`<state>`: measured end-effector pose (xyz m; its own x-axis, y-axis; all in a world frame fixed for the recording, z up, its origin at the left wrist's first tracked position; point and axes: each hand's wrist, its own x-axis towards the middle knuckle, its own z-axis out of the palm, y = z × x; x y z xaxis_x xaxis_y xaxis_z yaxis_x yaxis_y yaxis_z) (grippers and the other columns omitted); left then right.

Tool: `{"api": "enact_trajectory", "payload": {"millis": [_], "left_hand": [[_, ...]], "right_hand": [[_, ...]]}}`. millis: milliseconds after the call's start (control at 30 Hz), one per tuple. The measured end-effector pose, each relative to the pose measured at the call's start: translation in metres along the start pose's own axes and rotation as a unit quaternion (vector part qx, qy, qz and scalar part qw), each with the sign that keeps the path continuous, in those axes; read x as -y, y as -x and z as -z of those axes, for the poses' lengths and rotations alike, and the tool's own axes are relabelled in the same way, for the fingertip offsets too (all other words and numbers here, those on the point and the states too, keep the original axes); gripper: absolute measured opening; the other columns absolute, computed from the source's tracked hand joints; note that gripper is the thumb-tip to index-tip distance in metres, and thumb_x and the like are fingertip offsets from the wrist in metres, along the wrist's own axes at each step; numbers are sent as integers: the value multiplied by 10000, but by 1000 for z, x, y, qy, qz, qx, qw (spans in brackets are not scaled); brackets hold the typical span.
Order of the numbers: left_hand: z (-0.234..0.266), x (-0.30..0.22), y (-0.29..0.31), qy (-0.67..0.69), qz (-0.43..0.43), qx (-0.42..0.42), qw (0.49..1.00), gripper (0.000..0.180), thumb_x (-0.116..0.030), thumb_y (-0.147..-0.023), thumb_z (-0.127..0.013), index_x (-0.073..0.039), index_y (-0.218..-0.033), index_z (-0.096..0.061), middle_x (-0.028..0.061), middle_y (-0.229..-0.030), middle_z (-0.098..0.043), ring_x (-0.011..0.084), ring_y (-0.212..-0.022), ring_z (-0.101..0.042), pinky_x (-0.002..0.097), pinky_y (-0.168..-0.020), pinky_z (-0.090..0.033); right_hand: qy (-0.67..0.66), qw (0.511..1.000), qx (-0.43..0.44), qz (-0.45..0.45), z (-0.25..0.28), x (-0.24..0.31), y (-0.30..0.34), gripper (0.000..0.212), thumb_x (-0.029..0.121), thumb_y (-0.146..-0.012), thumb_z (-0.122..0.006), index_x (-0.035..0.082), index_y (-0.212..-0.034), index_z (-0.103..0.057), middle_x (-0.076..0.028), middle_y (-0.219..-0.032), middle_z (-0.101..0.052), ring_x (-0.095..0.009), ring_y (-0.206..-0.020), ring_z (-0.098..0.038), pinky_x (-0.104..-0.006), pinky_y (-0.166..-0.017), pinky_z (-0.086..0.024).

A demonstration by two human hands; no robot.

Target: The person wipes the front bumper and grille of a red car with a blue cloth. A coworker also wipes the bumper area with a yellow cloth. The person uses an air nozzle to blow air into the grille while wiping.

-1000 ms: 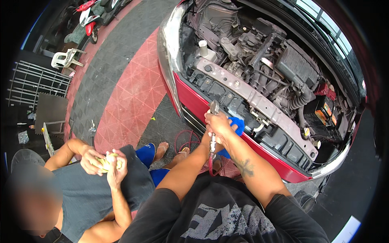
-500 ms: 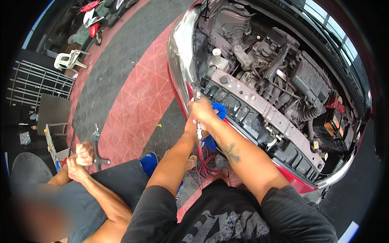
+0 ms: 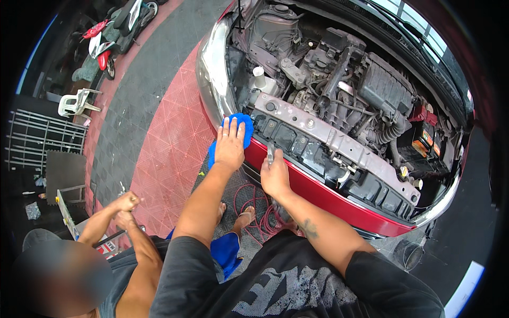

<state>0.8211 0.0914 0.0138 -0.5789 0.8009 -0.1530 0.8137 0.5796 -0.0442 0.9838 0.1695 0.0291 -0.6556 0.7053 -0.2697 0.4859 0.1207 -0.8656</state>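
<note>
From the head camera, looking down, we see our left hand (image 3: 229, 144) laid flat on a blue cloth (image 3: 239, 127), fingers (image 3: 227, 125) spread wide and pressing the cloth against the front edge of a red car (image 3: 339, 199), just beside its left headlight (image 3: 212, 79). The cloth sits on the corner where the red bumper meets the open engine bay, with part of it hanging down below our palm.

Our right hand (image 3: 274, 177) is just beside the left, closed around a slim metal tool (image 3: 270, 152) whose tip stands up above the knuckles and points toward the black grille openings under the grey crossbar (image 3: 328, 139). The fingers are curled narrow round the handle; we cannot tell what kind of tool it is.

A red coiled hose (image 3: 254, 204) lies on the grey floor mat below our forearms, near our sandalled foot (image 3: 245, 216). The engine (image 3: 339, 74) is exposed under the raised bonnet.

At our lower left another person crouches, their two hands (image 3: 124, 209) clasped together over the red tiled floor (image 3: 169, 153), well apart from ours. A white plastic chair (image 3: 77, 103) and a parked scooter (image 3: 101, 45) stand farther off at the upper left.
</note>
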Motion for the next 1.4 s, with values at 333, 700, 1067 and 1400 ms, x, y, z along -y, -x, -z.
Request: {"api": "enact_trajectory", "payload": {"millis": [333,700,1067,1400], "left_hand": [[10,-15,7,21,-18,51,998,877,-116,-863,-688,-66,-1642,-287,203,-1715,-231,430,-1605,-148,556,-1300,-179],[0,-90,41,45,-2,31,998,959,-122,-828,-717,31,-1637,-225,327,-1689,-197,525,-1589,-96,616,-1279,-155],[-15,-142,59,-56,-60,-42,996,596,-219,-1031,-460,30,-1568,-388,302,-1562,-432,478,-1508,-339,606,-1238,-239],[2,-192,72,108,-251,0,962,505,-225,-791,-716,-92,-1274,-650,150,-1250,-623,352,-1237,-567,524,-1039,-405]], "right_hand": [[21,1000,-15,-12,-3,1,-17,258,91,-981,-570,-26,-1178,-452,-345,-944,-676,-535,-910,-672,-600,-811,-514],[-66,994,27,-84,59,-53,37,164,108,-984,-563,1,-1107,-546,-225,-947,-678,-374,-904,-702,-469,-818,-534],[-86,994,57,-26,114,-82,61,147,139,-1013,-565,56,-1133,-545,-96,-841,-582,-222,-676,-566,-385,-597,-461],[-96,982,128,-100,173,-43,88,101,123,-1002,-568,57,-1076,-547,-78,-783,-549,-190,-645,-557,-391,-586,-479]]}}
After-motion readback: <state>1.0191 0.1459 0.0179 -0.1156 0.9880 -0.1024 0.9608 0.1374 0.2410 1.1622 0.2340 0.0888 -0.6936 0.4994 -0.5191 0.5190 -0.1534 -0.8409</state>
